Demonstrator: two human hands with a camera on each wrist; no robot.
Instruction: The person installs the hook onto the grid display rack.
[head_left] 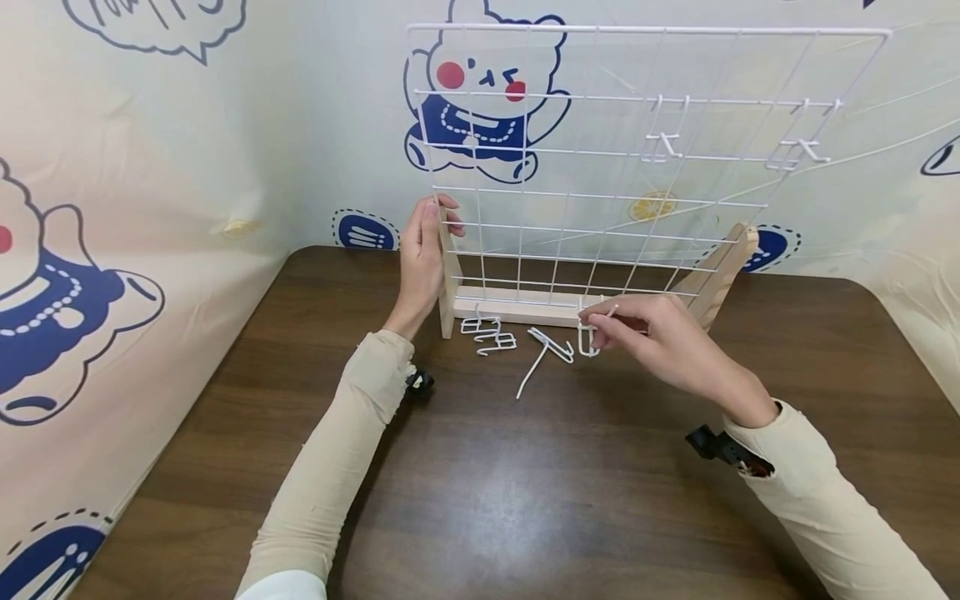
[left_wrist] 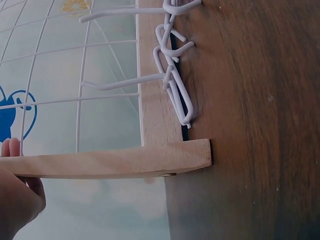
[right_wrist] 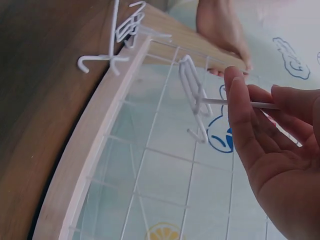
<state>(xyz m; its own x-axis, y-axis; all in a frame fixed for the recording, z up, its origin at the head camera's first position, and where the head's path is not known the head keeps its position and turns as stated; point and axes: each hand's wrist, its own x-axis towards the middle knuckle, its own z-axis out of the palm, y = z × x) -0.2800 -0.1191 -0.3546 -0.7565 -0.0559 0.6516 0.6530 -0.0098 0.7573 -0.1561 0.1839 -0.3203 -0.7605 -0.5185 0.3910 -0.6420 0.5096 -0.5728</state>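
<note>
A white wire grid panel [head_left: 648,30] leans in a wooden stand. My left hand [head_left: 422,258] grips the stand's left wooden side piece [head_left: 448,300], thumb in front and fingers behind. In the right wrist view, my right hand [right_wrist: 280,145] pinches the straight prong of a white wire hook [right_wrist: 190,82] between thumb and fingers. Its looped back faces away from the palm. In the head view, this hook hangs close before the stand's base bar [head_left: 517,310]. To its left, other white hooks [head_left: 489,332] lie on the table, one with its long prong [head_left: 531,375] pointing toward me.
Two white hooks [head_left: 663,143] [head_left: 801,150] hang on the grid's upper right. The stand's right wooden side piece [head_left: 723,271] rises beyond my right hand. Below is a brown wooden table [head_left: 480,500]; a printed cloth [head_left: 315,125] covers the walls behind.
</note>
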